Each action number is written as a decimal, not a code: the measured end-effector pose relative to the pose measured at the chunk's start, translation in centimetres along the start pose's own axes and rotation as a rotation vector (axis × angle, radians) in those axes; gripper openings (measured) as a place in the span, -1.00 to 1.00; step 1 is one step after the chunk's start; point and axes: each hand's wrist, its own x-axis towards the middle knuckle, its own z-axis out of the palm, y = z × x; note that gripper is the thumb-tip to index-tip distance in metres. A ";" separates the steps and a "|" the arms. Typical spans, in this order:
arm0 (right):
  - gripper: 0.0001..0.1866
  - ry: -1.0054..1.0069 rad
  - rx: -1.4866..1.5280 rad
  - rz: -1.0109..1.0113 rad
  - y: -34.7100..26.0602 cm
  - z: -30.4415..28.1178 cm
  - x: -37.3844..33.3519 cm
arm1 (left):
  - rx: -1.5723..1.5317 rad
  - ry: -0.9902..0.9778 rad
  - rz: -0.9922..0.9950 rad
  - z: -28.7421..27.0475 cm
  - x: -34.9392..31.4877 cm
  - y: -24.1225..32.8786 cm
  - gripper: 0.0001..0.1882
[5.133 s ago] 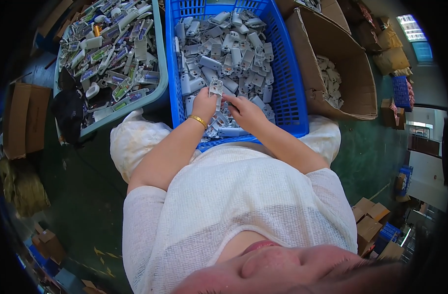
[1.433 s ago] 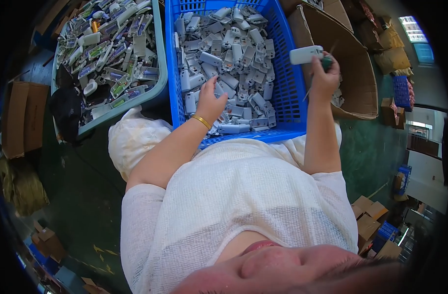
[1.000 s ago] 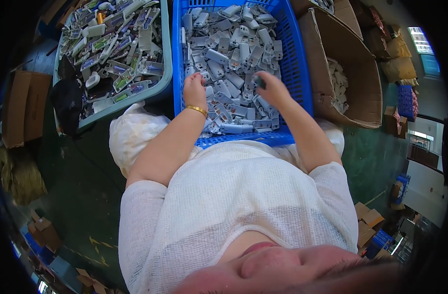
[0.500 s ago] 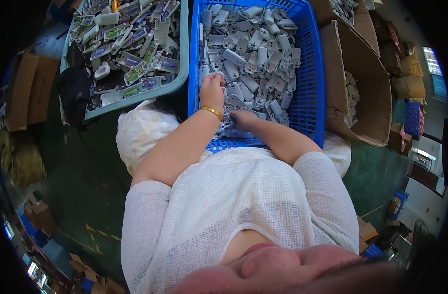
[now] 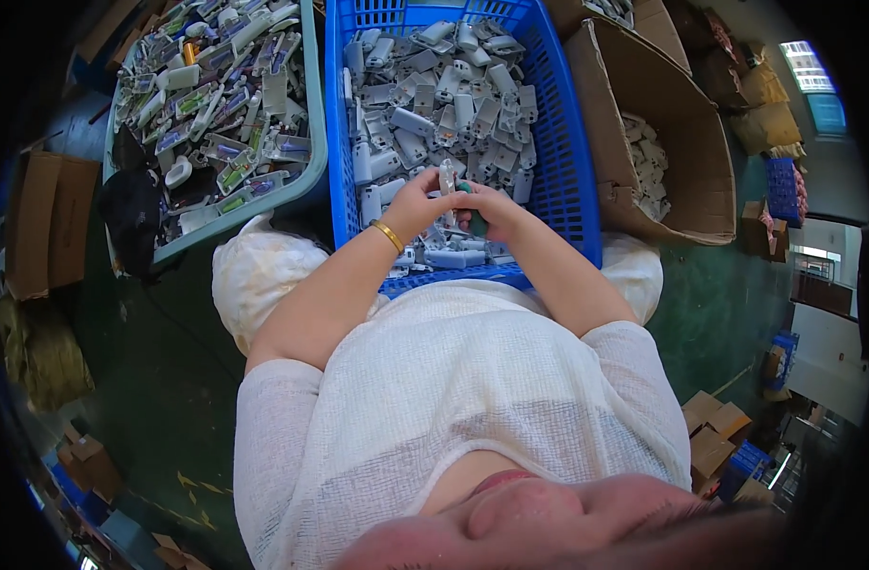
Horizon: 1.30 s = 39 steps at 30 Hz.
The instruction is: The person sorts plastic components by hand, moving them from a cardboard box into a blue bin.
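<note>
My left hand is closed on a pale plastic casing, held upright over the near part of a blue plastic basket. Close beside it, my right hand is wrapped round a tool with a green handle; its working end is hidden between the hands. The fingers of both hands meet at the casing. Below and beyond them, many white and grey plastic casings are heaped in the basket.
Left of the basket stands a pale green tub piled with small device parts, a black bag over its near corner. On the right, an open cardboard box holds more pale pieces. Stuffed white sacks flank my body.
Both hands have risen from the heap and come together. A casing now shows in my left hand and a green-handled tool in my right. The view has shifted slightly rightward.
</note>
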 end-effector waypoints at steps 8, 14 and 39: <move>-0.39 0.439 -0.396 -0.211 1.7 -1.1 0.3 | 1.210 0.399 0.729 -0.5 -1.4 2.5 -0.51; -0.44 0.546 -0.964 -0.436 3.1 -1.1 -0.3 | 1.189 0.326 0.450 -1.3 -0.5 0.9 -0.63; -0.62 0.540 -1.528 -0.511 2.5 5.5 -2.6 | 0.140 0.336 -0.069 -0.4 -0.2 0.9 -0.77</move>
